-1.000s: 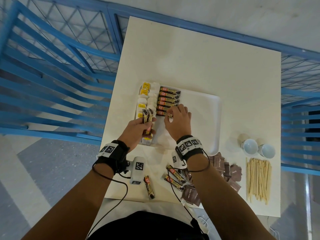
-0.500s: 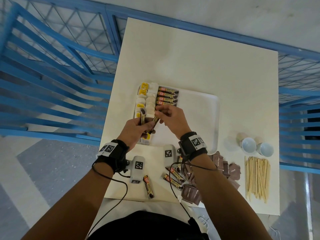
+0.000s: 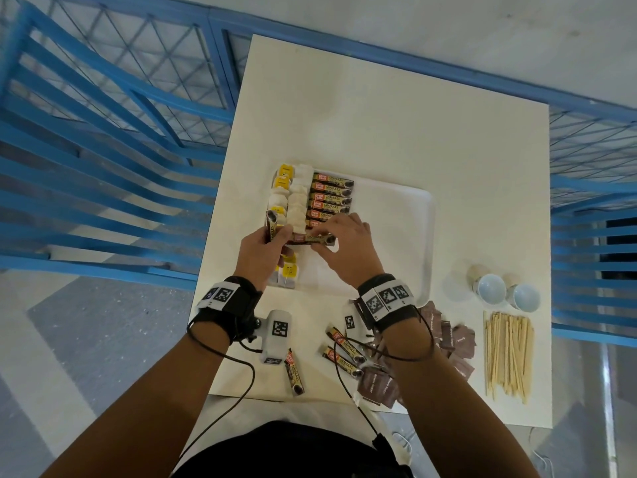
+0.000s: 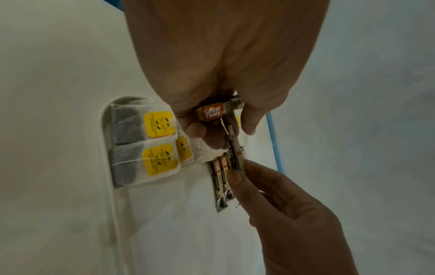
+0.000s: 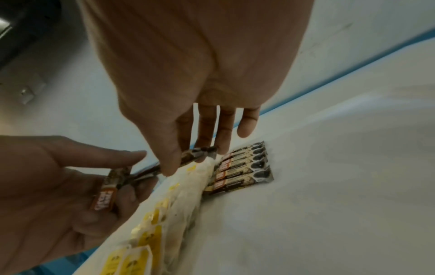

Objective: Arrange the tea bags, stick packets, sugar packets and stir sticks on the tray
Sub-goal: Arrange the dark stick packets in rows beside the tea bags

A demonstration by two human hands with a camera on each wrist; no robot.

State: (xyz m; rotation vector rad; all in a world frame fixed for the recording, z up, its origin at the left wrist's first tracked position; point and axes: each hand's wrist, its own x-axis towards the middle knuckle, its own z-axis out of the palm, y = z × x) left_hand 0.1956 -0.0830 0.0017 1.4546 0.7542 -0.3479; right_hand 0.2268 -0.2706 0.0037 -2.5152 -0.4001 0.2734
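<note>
A white tray (image 3: pixel 396 236) holds tea bags (image 3: pixel 286 201) with yellow tags down its left side. Beside them lies a row of several stick packets (image 3: pixel 331 198). My left hand (image 3: pixel 275 236) hovers over the tray's left edge and grips a small bunch of stick packets (image 4: pixel 213 111). My right hand (image 3: pixel 324 238) pinches one stick packet (image 3: pixel 313 239) between thumb and fingers, level, just below the row. That packet's left end still reaches my left hand. The row (image 5: pixel 244 167) lies just beyond my right fingertips (image 5: pixel 207 141).
Loose stick packets (image 3: pixel 294 370) (image 3: pixel 344 343) lie on the table near its front edge. Brown sugar packets (image 3: pixel 451 336) are heaped to the right of them, then wooden stir sticks (image 3: pixel 508 353). Two paper cups (image 3: pixel 489 288) lie on their sides. Blue railings (image 3: pixel 103 167) flank the table.
My right hand left the packet row, came back to my left hand, and took one stick packet from the bunch. It now holds that packet level below the row.
</note>
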